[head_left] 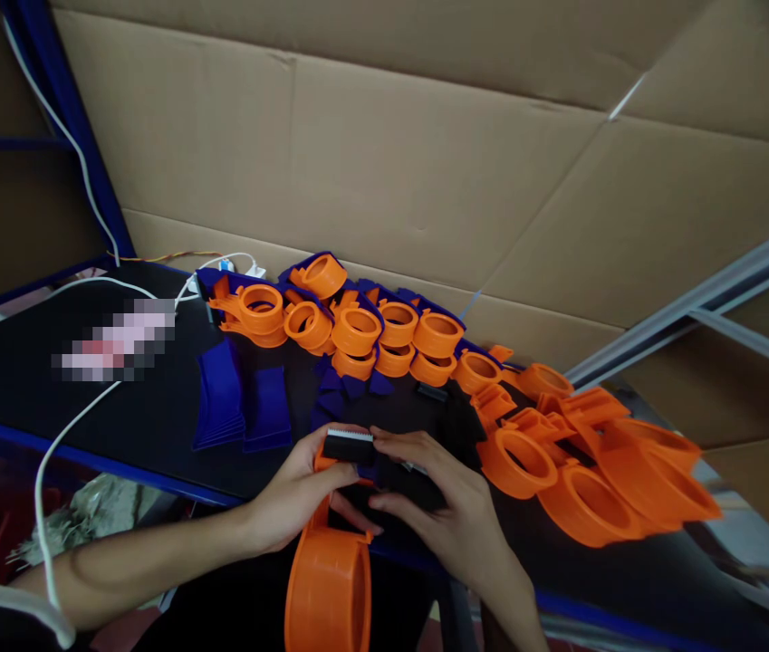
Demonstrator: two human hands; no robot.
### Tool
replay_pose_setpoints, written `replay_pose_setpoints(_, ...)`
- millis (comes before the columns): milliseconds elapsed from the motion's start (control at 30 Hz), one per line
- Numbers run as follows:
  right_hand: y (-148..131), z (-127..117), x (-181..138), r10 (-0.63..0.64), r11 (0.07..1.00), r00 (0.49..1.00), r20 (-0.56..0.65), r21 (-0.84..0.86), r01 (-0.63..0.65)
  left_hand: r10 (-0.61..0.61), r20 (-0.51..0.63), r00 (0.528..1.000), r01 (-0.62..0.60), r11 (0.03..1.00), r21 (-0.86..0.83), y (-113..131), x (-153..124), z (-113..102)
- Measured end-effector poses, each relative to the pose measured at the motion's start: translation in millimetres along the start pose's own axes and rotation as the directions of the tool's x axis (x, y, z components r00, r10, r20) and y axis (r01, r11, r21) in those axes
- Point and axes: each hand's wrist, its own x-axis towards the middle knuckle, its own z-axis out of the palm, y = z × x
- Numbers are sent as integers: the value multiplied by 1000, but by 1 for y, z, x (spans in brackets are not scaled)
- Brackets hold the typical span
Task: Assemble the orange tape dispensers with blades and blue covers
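Note:
My left hand is closed around the neck of an orange tape dispenser, whose round hub hangs down toward my lap. At the dispenser's top end sits a black blade holder with a pale serrated edge. My right hand is just right of it, thumb and fingers apart, the index fingertip at the holder's right end. Whether that fingertip presses on it is hard to tell. Small pale pieces show partly under the right fingers. Behind the hands lie small blue triangular pieces.
Several orange and blue tape dispensers stand in rows at the back of the black table. More orange dispensers pile up at right. Fanned blue plates lie left. A white cable crosses the left side; a cardboard wall rises behind.

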Motion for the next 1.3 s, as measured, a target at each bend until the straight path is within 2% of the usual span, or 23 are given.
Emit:
replay_pose_setpoints(267, -9, -2, -1, -24, 999, 999, -31, 20, 25, 130, 7, 991, -130, 986, 108, -4, -6, 1)
replay_pose_setpoints(433, -11, -3, -2, -64, 998, 998, 4, 5, 64, 184, 52, 982, -189, 972, 137, -5, -9, 0)
replay_pose_setpoints(533, -6, -2, -4, -48, 998, 999, 5, 34, 48, 145, 132, 981, -153, 987, 56, -2, -9, -2)
replay_pose_setpoints(633, 2, -3, -8, 2, 999, 1000, -19, 49, -1, 92, 240, 967, -68, 992, -107, 4, -8, -2)
replay_pose_setpoints(733, 6, -10, -12, 14, 1000, 999, -29, 27, -13, 39, 289, 957, 19, 980, -198, 9, -9, 3)
replay_pose_setpoints(800, 5, -18, -16, 16, 1000, 1000, -15, -16, -16, 24, 277, 961, 28, 983, -184, 9, -10, 5)
replay_pose_setpoints(900, -5, -30, -25, 42, 996, 999, -27, -74, -44, 73, 215, 974, -56, 995, -84, 9, -13, 4)
replay_pose_setpoints(1000, -22, -31, -35, 51, 991, 998, -32, -122, -54, 117, 155, 981, -126, 991, 50, 10, -16, 2)
replay_pose_setpoints(1200, -53, 3, -36, -15, 970, 988, 154, -238, 52, 204, 68, 977, -212, 966, 148, 8, -19, 4)
replay_pose_setpoints(1300, -56, 18, -33, -37, 964, 994, 104, -258, 63, 261, 31, 965, -262, 952, 160, 3, -18, 5)
